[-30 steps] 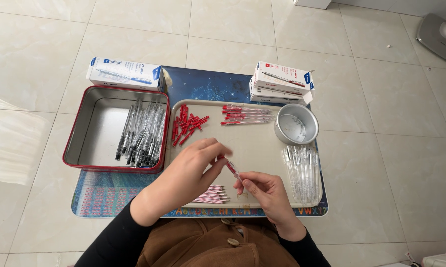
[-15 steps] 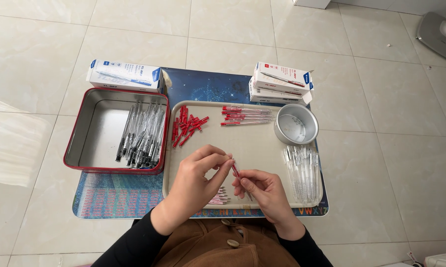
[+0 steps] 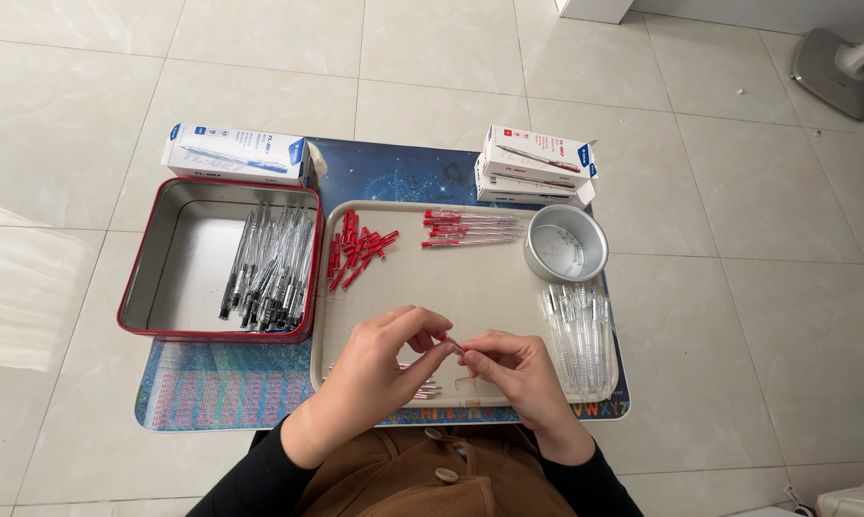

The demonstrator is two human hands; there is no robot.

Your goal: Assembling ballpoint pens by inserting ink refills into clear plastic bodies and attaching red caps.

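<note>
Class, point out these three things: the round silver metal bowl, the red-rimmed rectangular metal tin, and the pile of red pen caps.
Round silver metal bowl (image 3: 590,269): head view, its near rim.
Red-rimmed rectangular metal tin (image 3: 178,263): head view, bare floor.
Pile of red pen caps (image 3: 355,251): head view, middle of pile.

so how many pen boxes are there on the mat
3. One blue-and-white pen box lies at the mat's back left, behind the red-rimmed tin. Two red-and-white boxes sit stacked at the back right, upper on lower, behind the round metal bowl. None looks hidden.
</note>
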